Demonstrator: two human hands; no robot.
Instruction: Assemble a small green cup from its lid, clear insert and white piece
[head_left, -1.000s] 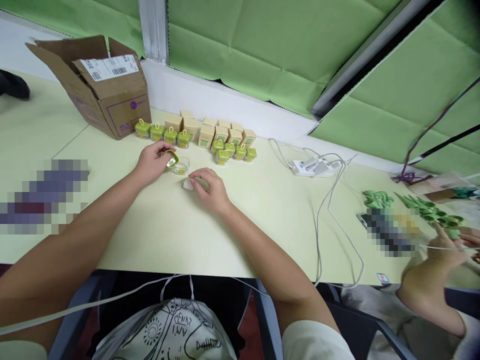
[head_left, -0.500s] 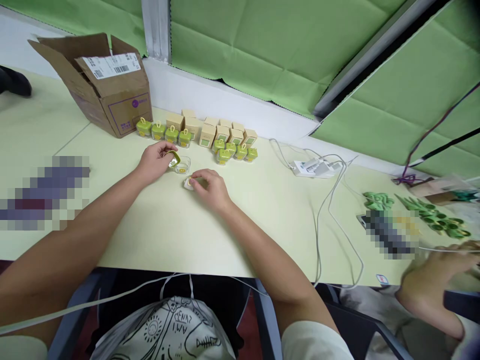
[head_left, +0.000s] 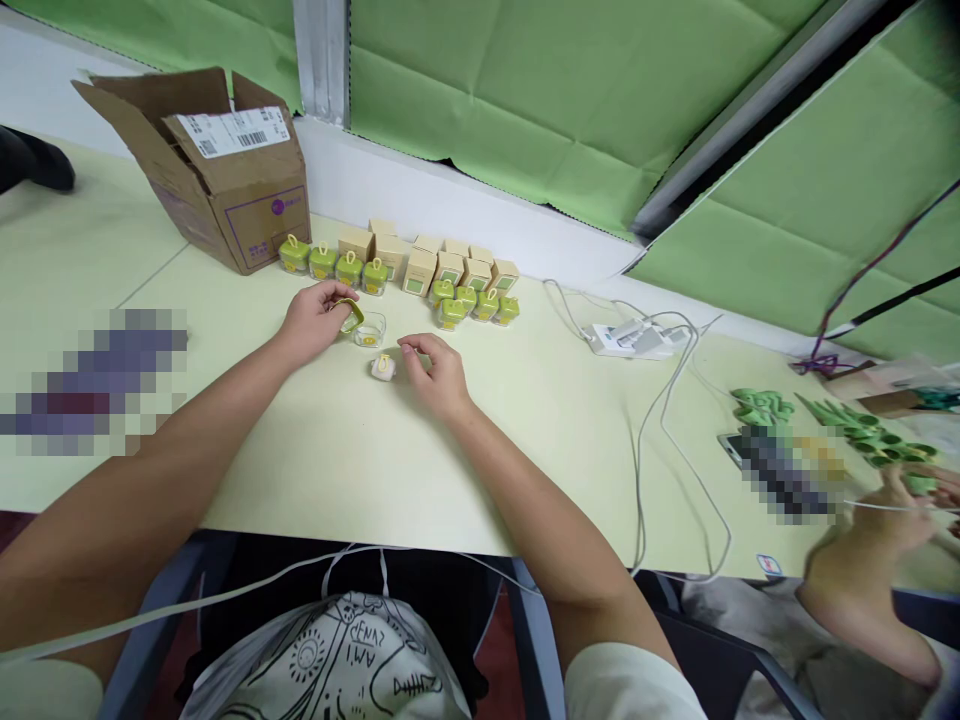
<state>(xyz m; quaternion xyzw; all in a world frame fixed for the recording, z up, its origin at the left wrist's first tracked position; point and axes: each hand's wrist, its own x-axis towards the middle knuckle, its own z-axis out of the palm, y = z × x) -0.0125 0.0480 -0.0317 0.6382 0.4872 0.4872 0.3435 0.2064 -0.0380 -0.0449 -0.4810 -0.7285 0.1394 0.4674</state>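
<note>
Here, the left hand (head_left: 311,325) pinches a green lid (head_left: 350,316) just beside the clear cup (head_left: 370,330), maybe to keep the cup's top free. The right hand (head_left: 433,372) is half open and holds nothing; the little white lump (head_left: 383,370) sits on the table (head_left: 337,450) just left of it.

Pale table (head_left: 330,460) (clear container (head_left: 368,340) atop)
</note>
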